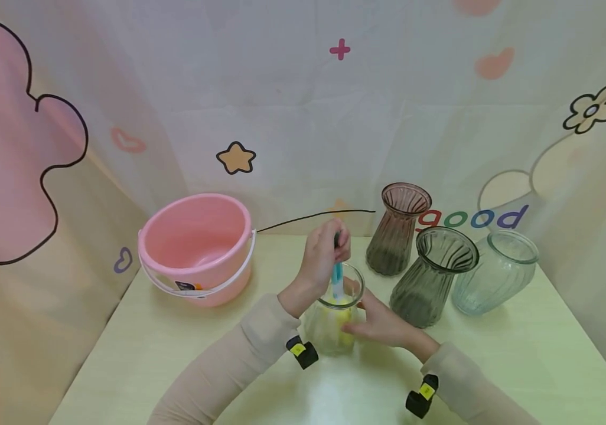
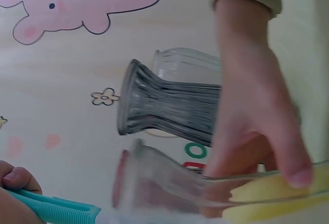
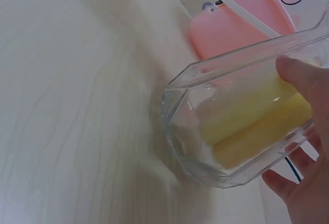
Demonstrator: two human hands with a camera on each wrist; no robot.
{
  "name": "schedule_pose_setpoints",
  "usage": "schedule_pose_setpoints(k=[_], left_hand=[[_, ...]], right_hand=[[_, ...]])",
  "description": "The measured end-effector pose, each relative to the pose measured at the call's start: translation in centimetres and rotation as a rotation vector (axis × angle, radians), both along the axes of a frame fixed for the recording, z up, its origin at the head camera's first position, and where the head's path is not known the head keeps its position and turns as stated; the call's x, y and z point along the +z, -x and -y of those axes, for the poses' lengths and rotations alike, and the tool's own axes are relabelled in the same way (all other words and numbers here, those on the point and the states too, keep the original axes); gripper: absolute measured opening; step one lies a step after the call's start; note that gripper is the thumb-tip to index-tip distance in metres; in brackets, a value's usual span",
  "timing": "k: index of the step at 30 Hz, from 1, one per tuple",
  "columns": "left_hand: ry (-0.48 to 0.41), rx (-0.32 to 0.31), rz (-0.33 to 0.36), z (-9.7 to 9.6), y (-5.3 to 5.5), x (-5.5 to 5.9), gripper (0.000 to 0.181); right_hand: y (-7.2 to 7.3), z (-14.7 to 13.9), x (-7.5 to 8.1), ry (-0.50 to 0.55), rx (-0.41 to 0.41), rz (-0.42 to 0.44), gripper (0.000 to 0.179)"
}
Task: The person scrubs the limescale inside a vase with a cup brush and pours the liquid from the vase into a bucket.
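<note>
1. In front of me a person's left hand (image 1: 318,260) grips a brush with a teal-and-white handle (image 1: 337,277), held nearly upright; its fingers are clamped round the grip.
2. The brush reaches down through the mouth of a clear glass vase (image 1: 320,335), and its yellow sponge head (image 3: 257,126) sits inside, seen through the glass.
3. The right hand (image 1: 383,321) holds that vase from the side, thumb on one face and the other fingers apart on another, clamped on the glass. The vase is at the middle of the pale surface (image 1: 175,360), between the two arms; I cannot tell whether its base lies flat there.
4. Just to the right stands a dark grey-green ribbed vase (image 1: 422,295), with a reddish-brown one (image 1: 392,242) behind it and a pale bluish one (image 1: 489,283) on its far side.
5. Over at the back left is a pink bucket (image 1: 228,289), its white handle (image 1: 228,286) hanging down across the front.
6. Behind everything hangs a patterned curtain (image 1: 282,71), "good" printed in colour near the vases.
</note>
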State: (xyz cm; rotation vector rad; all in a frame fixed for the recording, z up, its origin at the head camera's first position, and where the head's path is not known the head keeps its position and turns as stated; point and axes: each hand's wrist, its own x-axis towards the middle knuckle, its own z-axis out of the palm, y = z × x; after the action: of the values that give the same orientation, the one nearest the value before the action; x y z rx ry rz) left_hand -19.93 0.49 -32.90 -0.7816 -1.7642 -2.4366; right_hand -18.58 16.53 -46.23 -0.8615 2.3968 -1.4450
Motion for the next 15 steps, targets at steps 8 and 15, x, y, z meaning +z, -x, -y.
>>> schedule_pose_setpoints(k=[8, 15], left_hand=[[0.003, -0.008, -0.030, 0.1, -0.2, 3.5, 0.029], [-0.030, -0.005, -0.082, 0.7, -0.3, 7.3, 0.030]], right_hand=[[-0.2, 0.4, -0.2, 0.010, -0.054, -0.011, 0.085], [-0.4, 0.6, -0.2, -0.009, -0.100, -0.009, 0.089]])
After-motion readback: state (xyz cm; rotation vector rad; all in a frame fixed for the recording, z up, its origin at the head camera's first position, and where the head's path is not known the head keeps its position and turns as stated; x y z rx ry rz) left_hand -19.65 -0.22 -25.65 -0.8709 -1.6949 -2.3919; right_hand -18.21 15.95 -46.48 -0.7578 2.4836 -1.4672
